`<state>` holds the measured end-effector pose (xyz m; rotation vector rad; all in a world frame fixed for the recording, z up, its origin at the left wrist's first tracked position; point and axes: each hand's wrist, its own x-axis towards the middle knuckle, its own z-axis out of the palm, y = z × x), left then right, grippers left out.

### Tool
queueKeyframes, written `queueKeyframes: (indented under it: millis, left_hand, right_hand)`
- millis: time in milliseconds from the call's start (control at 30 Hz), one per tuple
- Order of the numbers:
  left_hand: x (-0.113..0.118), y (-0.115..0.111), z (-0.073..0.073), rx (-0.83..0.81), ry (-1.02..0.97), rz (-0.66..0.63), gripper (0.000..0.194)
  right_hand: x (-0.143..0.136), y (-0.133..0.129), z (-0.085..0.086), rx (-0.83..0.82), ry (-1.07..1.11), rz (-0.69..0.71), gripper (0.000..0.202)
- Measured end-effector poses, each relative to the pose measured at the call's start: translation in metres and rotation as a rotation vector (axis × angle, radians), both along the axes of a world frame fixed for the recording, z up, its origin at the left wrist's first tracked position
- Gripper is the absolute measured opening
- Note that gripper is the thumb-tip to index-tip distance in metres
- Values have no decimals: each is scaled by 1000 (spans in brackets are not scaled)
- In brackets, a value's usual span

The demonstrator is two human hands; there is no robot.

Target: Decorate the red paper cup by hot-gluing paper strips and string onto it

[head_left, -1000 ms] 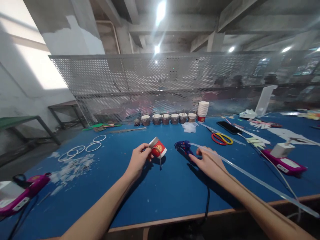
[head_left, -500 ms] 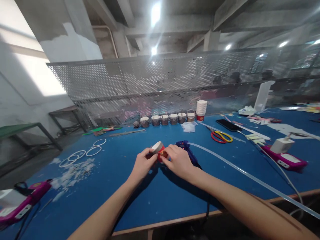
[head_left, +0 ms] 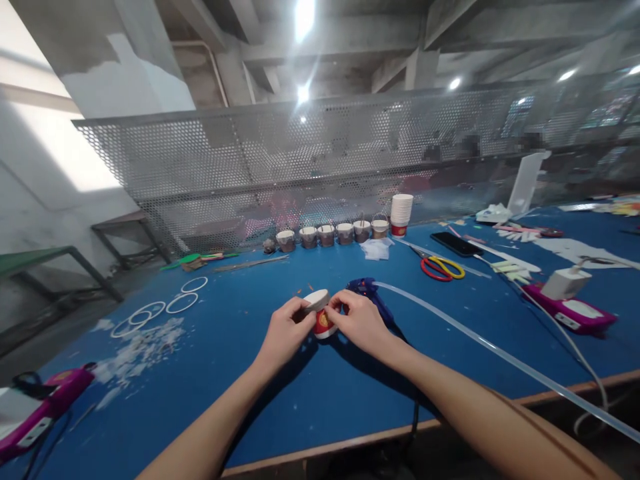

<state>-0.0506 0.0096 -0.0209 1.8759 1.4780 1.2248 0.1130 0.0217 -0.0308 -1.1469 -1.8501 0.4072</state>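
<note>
A small red paper cup [head_left: 324, 324] with a pale band round its upper part stands slightly tilted between my hands, near the middle of the blue table. My left hand [head_left: 286, 329] grips its left side, thumb in front and fingers behind. On the right, the fingertips of my right hand [head_left: 357, 319] are pinched together against the cup's upper side; whether they hold anything small is hidden. Just behind my right hand lies a dark blue glue gun [head_left: 371, 291] with a long clear glue stick [head_left: 465, 338] running out to the right.
Several grey-wrapped cups [head_left: 326, 236] and a stack of paper cups [head_left: 401, 212] line the back. Scissors [head_left: 443, 268] and a phone [head_left: 456, 244] lie right. White rings [head_left: 182, 303], scraps [head_left: 143, 348] and a magenta power strip [head_left: 50, 410] are left; another power strip [head_left: 570, 311] is right.
The cup has turned more upright, showing more of its red front. My right fingers have shifted on its side and drawn into a tighter pinch. The view has shifted slightly.
</note>
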Motion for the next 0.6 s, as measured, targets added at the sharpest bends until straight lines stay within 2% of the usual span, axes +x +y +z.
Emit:
queueKeyframes:
  millis: [233, 367, 600]
  left_hand:
    - [0, -1, 1, 5, -8, -32, 14]
    - [2, -3, 4, -29, -57, -57, 20]
    - [2, -4, 7, -54, -45, -74, 21]
  right_hand:
    - [1, 0, 2, -98, 18, -2, 16]
    - [2, 0, 2, -97, 8, -7, 15]
    - [3, -2, 4, -40, -69, -29, 15]
